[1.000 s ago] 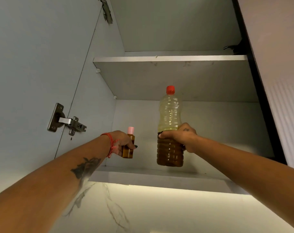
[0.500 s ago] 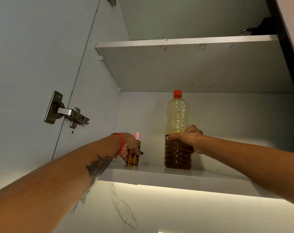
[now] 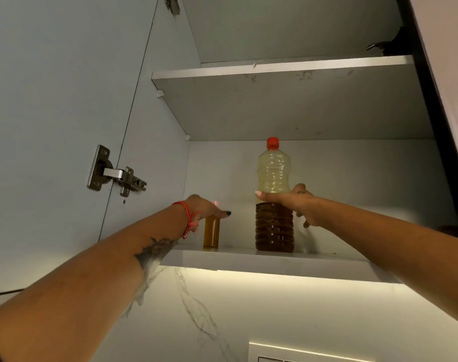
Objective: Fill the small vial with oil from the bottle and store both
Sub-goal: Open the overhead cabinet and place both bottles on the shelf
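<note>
Cabinet (image 3: 314, 105) open above me, door (image 3: 52, 100) swung left. Oil bottle (image 3: 274, 205), red cap, stands upright on bottom shelf (image 3: 262, 259), lower half dark. My right hand (image 3: 294, 202) is against its middle, thumb across front, fingers splayed loose, not clamped. Small vial (image 3: 211, 232) stands upright just left of it, apart. My left hand (image 3: 205, 209) lies over its pink cap, fingers extended; cannot tell if gripping.
</note>
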`<state>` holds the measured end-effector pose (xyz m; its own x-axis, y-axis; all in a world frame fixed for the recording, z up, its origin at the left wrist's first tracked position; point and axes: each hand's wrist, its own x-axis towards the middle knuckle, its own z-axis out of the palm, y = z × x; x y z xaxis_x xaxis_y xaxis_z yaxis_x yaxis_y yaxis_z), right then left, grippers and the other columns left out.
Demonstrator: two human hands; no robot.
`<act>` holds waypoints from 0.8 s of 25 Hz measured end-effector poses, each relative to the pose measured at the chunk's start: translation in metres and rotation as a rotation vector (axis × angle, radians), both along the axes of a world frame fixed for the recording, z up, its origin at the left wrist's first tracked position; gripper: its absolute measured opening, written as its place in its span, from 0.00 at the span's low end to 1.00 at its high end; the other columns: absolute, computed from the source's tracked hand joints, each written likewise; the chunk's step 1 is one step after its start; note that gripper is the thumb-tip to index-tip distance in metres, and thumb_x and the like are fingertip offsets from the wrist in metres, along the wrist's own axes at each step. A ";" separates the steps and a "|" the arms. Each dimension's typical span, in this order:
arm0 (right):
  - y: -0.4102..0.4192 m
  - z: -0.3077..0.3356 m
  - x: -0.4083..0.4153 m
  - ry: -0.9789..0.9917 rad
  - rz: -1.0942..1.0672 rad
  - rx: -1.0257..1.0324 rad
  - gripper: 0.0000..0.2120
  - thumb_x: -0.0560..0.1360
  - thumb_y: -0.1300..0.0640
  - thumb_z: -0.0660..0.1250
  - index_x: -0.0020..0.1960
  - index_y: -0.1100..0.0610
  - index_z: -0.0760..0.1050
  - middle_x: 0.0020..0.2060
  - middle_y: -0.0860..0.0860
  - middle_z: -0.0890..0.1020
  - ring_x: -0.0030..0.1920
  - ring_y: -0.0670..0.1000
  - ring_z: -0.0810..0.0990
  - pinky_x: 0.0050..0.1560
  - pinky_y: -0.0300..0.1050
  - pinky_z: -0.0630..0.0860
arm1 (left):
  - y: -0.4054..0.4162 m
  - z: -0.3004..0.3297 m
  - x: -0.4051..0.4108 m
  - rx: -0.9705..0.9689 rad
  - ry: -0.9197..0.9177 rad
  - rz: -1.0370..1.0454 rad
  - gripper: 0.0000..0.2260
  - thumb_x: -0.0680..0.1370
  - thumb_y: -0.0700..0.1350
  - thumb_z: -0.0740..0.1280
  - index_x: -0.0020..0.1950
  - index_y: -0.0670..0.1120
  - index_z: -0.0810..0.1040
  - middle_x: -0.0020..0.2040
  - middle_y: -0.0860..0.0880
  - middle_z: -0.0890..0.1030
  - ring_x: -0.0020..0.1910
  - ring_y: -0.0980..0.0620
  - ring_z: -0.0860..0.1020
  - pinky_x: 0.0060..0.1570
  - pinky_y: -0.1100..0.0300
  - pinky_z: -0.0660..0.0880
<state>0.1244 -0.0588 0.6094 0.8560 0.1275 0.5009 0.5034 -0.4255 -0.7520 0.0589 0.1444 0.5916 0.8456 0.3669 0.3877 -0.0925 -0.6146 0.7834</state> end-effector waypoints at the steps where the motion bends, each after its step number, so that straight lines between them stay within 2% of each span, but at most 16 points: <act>1: -0.003 0.002 -0.007 -0.037 -0.001 0.038 0.49 0.62 0.34 0.71 0.70 0.58 0.53 0.68 0.59 0.66 0.67 0.61 0.67 0.58 0.56 0.68 | -0.003 0.000 -0.008 -0.002 -0.073 0.013 0.34 0.69 0.51 0.74 0.67 0.34 0.65 0.66 0.38 0.70 0.63 0.41 0.71 0.53 0.54 0.71; 5: -0.012 -0.003 -0.041 -0.122 0.045 0.153 0.45 0.66 0.31 0.65 0.71 0.57 0.54 0.70 0.59 0.64 0.67 0.61 0.67 0.56 0.54 0.67 | -0.013 -0.011 -0.047 0.031 -0.340 0.080 0.38 0.68 0.53 0.73 0.71 0.41 0.61 0.71 0.42 0.66 0.68 0.44 0.67 0.63 0.58 0.66; 7: -0.014 -0.010 -0.063 -0.178 0.056 0.169 0.44 0.67 0.31 0.63 0.72 0.56 0.54 0.70 0.59 0.64 0.66 0.60 0.67 0.54 0.52 0.67 | -0.017 -0.023 -0.069 0.050 -0.480 0.090 0.36 0.69 0.53 0.73 0.71 0.44 0.62 0.71 0.43 0.66 0.68 0.45 0.67 0.64 0.58 0.65; 10: -0.017 -0.023 -0.107 -0.264 0.075 0.252 0.44 0.68 0.30 0.62 0.73 0.54 0.54 0.70 0.57 0.63 0.67 0.59 0.66 0.61 0.54 0.68 | -0.027 -0.042 -0.113 0.097 -0.654 0.088 0.34 0.69 0.51 0.73 0.71 0.46 0.62 0.71 0.44 0.67 0.69 0.46 0.66 0.64 0.58 0.65; 12: -0.016 -0.037 -0.135 -0.304 0.117 0.288 0.44 0.65 0.28 0.62 0.72 0.52 0.56 0.70 0.56 0.65 0.67 0.58 0.67 0.64 0.57 0.67 | -0.030 -0.058 -0.140 0.098 -0.716 0.061 0.34 0.70 0.51 0.73 0.71 0.46 0.62 0.71 0.45 0.66 0.69 0.47 0.65 0.66 0.56 0.64; 15: -0.010 -0.067 -0.175 -0.354 0.182 0.290 0.42 0.65 0.28 0.61 0.71 0.50 0.58 0.69 0.54 0.67 0.66 0.56 0.68 0.64 0.57 0.67 | -0.028 -0.087 -0.180 0.106 -0.775 0.019 0.34 0.70 0.51 0.73 0.71 0.47 0.61 0.71 0.46 0.65 0.70 0.48 0.64 0.68 0.52 0.65; 18: 0.001 -0.095 -0.217 -0.318 0.240 0.332 0.49 0.58 0.24 0.61 0.72 0.49 0.57 0.70 0.53 0.66 0.67 0.56 0.67 0.66 0.58 0.65 | -0.021 -0.118 -0.218 0.094 -0.809 0.019 0.34 0.69 0.51 0.73 0.70 0.47 0.63 0.70 0.46 0.68 0.69 0.49 0.65 0.67 0.48 0.66; 20: 0.009 -0.112 -0.241 -0.299 0.259 0.360 0.51 0.58 0.24 0.61 0.72 0.50 0.57 0.70 0.53 0.66 0.67 0.55 0.67 0.67 0.59 0.65 | -0.016 -0.139 -0.242 0.066 -0.813 0.008 0.33 0.69 0.50 0.73 0.70 0.48 0.64 0.71 0.48 0.67 0.69 0.50 0.65 0.68 0.49 0.66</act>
<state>-0.1169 -0.0500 0.4973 0.6323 0.0912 0.7693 0.7725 -0.0003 -0.6350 -0.1831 0.1289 0.4529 0.2878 0.3270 0.9001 -0.6122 -0.6600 0.4355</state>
